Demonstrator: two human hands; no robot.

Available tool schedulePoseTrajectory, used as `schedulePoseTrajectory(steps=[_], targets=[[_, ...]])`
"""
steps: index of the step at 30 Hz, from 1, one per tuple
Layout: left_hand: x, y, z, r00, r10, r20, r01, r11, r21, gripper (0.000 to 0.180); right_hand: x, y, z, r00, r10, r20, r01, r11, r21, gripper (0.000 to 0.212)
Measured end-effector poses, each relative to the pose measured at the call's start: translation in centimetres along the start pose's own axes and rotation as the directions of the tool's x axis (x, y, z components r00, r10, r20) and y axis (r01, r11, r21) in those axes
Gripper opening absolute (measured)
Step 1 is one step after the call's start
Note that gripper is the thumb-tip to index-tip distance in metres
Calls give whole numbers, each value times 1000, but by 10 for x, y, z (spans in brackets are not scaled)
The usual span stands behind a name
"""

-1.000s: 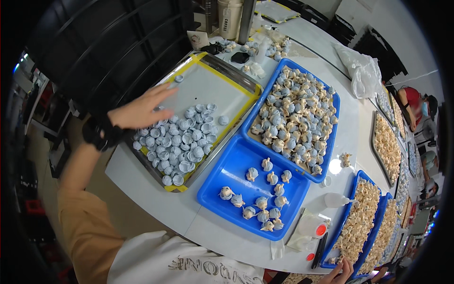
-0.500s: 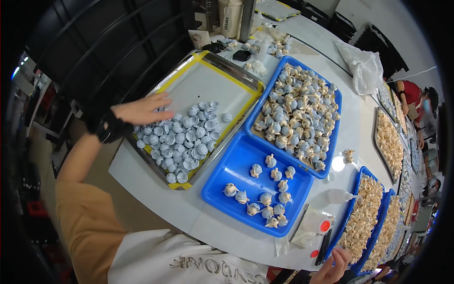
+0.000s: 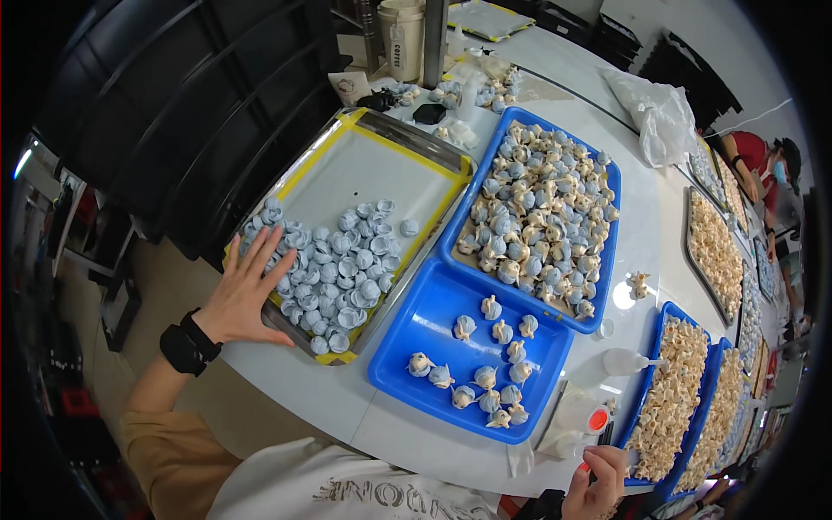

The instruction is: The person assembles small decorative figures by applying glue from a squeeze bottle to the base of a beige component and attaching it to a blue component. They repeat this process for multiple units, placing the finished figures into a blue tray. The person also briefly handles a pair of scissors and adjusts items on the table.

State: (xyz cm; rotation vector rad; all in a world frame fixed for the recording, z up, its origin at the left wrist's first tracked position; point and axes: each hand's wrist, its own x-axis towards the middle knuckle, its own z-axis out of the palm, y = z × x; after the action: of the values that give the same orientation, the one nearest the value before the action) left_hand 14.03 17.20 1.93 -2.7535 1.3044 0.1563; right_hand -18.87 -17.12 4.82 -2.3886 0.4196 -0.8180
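My left hand (image 3: 249, 293) is open, its fingers spread over the left edge of a metal tray (image 3: 438, 143) lined with yellow tape. The fingertips touch or hover just above a heap of small grey-blue hollow cups (image 3: 334, 269); contact is hard to tell. At the lower right, my right hand (image 3: 596, 485) is curled with its fingertips drawn together, and whatever it may hold is hidden. Beside its fingers shows a small red cap (image 3: 585, 467), partly covered. A shallow blue tray (image 3: 407, 347) between the hands holds several small blue-and-cream figures (image 3: 485, 377).
Behind it, another blue tray (image 3: 617, 217) is heaped with similar figures. Trays of cream pieces (image 3: 667, 390) stand at the right. Near them are a squeeze bottle (image 3: 624, 361) and a red-topped jar (image 3: 598, 420). Black racks (image 3: 173, 113) rise at the left; a co-worker (image 3: 752, 165) is far right.
My left hand has moved down and left, from above the cups to the tray's near-left side, fingers spread. My right hand has shifted left, its fingers drawn closer together beside the red cap.
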Motion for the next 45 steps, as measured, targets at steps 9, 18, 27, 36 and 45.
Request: schedulePoseTrajectory(steps=[9, 18, 27, 36, 45], targets=[[10, 18, 13, 1000, -3, -21, -1, 979, -202, 111, 2, -4, -1, 1000, -13, 25, 12, 1000, 5, 17], [9, 26, 10, 998, -46, 34, 53, 966, -253, 112, 5, -4, -1, 997, -22, 67, 20, 1000, 24, 18], [48, -9, -20, 991, -127, 32, 129, 906, -403, 88, 4, -5, -7, 998, -7, 68, 5, 999, 34, 23], [60, -17, -8, 994, -53, 99, 91, 896, -435, 79, 7, -3, -3, 998, -19, 62, 18, 1000, 6, 19], [188, -63, -42, 855, -67, -514, -175, 896, -408, 56, 17, -11, 3, 997, -55, 61, 53, 998, 32, 13]])
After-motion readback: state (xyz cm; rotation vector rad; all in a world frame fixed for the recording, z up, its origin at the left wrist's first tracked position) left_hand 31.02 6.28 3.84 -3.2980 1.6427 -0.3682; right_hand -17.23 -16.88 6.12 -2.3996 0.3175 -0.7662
